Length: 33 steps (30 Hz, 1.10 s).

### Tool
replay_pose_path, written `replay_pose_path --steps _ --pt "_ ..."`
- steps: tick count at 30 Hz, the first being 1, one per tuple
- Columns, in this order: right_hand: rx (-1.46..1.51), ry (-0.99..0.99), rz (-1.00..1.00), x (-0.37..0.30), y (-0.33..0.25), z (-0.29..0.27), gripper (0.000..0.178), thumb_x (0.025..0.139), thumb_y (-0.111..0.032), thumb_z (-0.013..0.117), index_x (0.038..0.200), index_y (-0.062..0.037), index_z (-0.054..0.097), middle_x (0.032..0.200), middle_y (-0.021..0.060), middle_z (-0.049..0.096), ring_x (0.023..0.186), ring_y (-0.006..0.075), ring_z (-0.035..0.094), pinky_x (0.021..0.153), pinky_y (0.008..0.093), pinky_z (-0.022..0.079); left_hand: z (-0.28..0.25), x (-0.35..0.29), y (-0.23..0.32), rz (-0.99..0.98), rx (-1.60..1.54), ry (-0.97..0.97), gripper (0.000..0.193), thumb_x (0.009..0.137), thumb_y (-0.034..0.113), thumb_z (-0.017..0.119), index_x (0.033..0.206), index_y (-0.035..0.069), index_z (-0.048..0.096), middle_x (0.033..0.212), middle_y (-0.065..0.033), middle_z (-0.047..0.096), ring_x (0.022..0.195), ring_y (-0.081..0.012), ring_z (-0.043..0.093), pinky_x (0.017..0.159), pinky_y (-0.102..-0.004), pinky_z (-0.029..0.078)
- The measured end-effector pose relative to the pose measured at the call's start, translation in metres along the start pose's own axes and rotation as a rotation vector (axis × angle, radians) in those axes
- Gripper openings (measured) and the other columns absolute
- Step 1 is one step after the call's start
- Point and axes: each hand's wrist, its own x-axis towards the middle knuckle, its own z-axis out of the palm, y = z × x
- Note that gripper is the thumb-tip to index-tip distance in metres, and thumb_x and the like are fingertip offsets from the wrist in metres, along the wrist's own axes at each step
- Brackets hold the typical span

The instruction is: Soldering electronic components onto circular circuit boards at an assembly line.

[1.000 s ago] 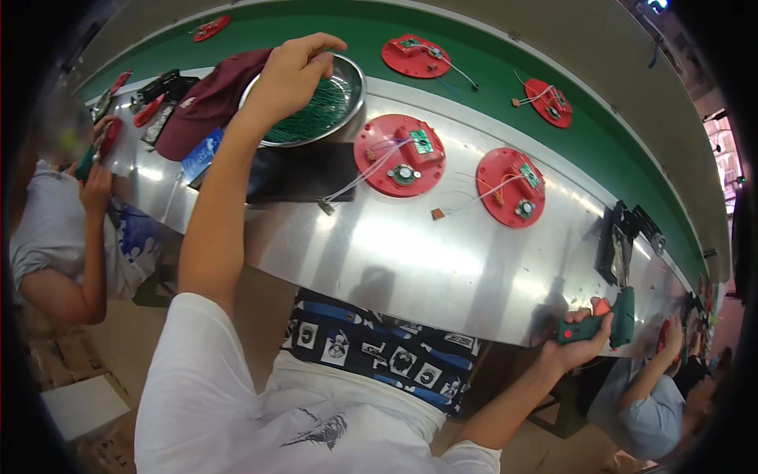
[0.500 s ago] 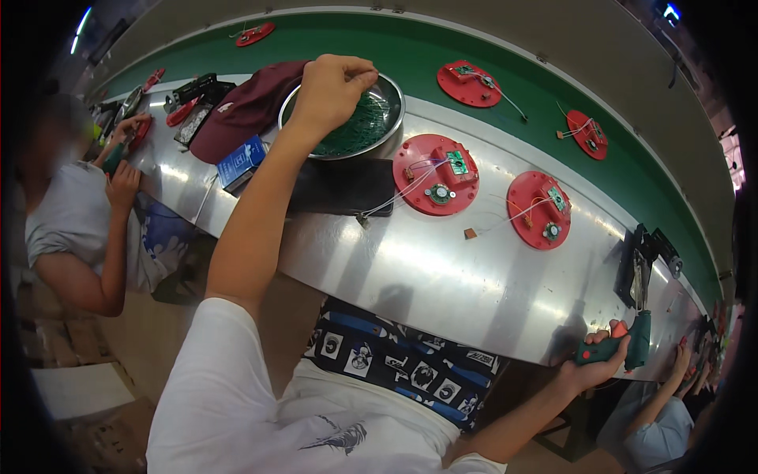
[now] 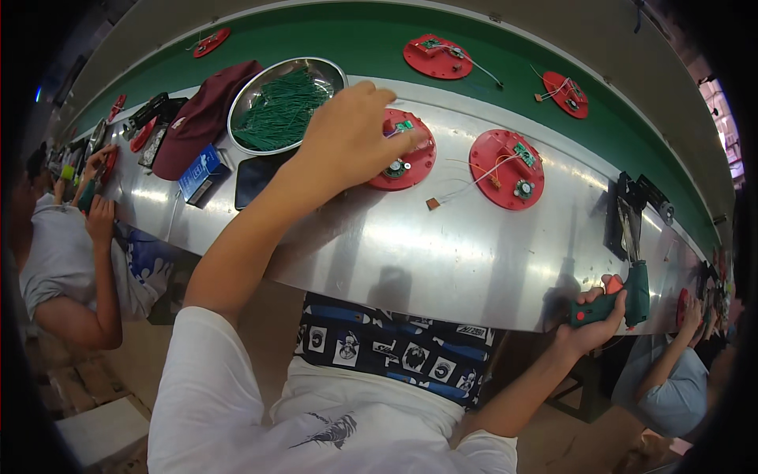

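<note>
My left hand [image 3: 347, 134] reaches over a red disc [image 3: 414, 170] carrying a small green circuit board and a round metal part. Its thumb and forefinger are spread, and the hand hides the disc's left side; nothing shows between the fingers. Down at the right, by the table's front edge, my right hand [image 3: 596, 320] grips a green pistol-grip power tool [image 3: 637, 292] with an orange trigger, its nose pointing away from me. A second red disc [image 3: 505, 186] lies to the right, with loose wires and a small brown piece.
Thin green strips fill a steel bowl [image 3: 342, 83] at the back left. Beside it lie a maroon cap [image 3: 201, 118], a blue box [image 3: 203, 174] and a dark flat object [image 3: 254, 180]. More discs [image 3: 438, 57] sit on the green belt [image 3: 355, 47]. Black items [image 3: 620, 217] stand at right; co-workers sit both sides.
My left hand has moved from above the bowl, fingers pinched, rightward to the nearer red disc, fingers now apart. My right hand keeps hold of the tool. The whole view has shifted.
</note>
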Motion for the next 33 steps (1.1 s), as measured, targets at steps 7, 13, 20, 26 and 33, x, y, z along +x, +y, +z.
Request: replay_pose_path --steps 7,13,20,26,33 --pt "0.015 -0.008 0.005 0.000 0.002 -0.006 0.035 0.101 -0.035 0.048 0.104 -0.0011 0.059 0.069 0.0028 0.051 0.059 0.0090 0.049 0.051 0.0228 0.040 -0.010 -0.003 0.000 -0.027 -0.227 -0.451 0.051 0.076 0.043 0.077 0.088 -0.007 0.071 0.087 -0.0220 0.068 0.081 -0.0347 0.068 0.072 -0.0422 0.054" --pt "-0.020 -0.067 -0.067 0.001 0.006 -0.006 0.036 0.101 -0.033 0.048 0.113 0.0006 0.057 0.098 0.0083 0.060 0.062 0.0098 0.050 0.051 0.0248 0.042 -0.008 -0.014 0.015 0.176 -0.294 -0.464 0.047 0.084 0.030 0.074 0.113 -0.005 0.065 0.092 -0.0192 0.060 0.085 -0.0341 0.060 0.077 -0.0406 0.048" --pt "-0.068 -0.489 -0.261 -0.015 0.006 -0.005 0.039 0.099 -0.027 0.049 0.115 0.0088 0.051 0.101 0.0216 0.061 0.048 0.0139 0.053 0.039 0.0276 0.043 -0.019 -0.026 0.023 0.266 -0.457 -0.164 0.021 0.089 -0.001 0.060 0.109 -0.003 0.067 0.080 -0.0153 0.061 0.071 -0.0315 0.060 0.065 -0.0364 0.048" --pt "-0.167 -0.734 -0.187 -0.050 0.020 0.015 0.054 0.089 -0.021 0.064 0.130 0.0114 0.047 0.105 0.0257 0.062 0.052 0.0193 0.060 0.043 0.0268 0.046 0.002 -0.054 0.026 0.305 -0.376 -0.064 0.016 0.083 -0.002 0.066 0.099 -0.002 0.067 0.079 -0.0151 0.065 0.069 -0.0308 0.064 0.062 -0.0375 0.050" --pt "-0.298 -0.880 -0.049 -0.066 0.016 0.039 0.032 0.081 0.005 0.063 0.113 0.0082 0.064 0.090 0.0129 0.069 0.061 0.0123 0.059 0.054 0.0256 0.048 0.016 -0.061 0.022 0.284 -0.291 -0.049 0.011 0.081 0.002 0.068 0.091 -0.002 0.065 0.078 -0.0139 0.065 0.067 -0.0295 0.064 0.062 -0.0377 0.051"
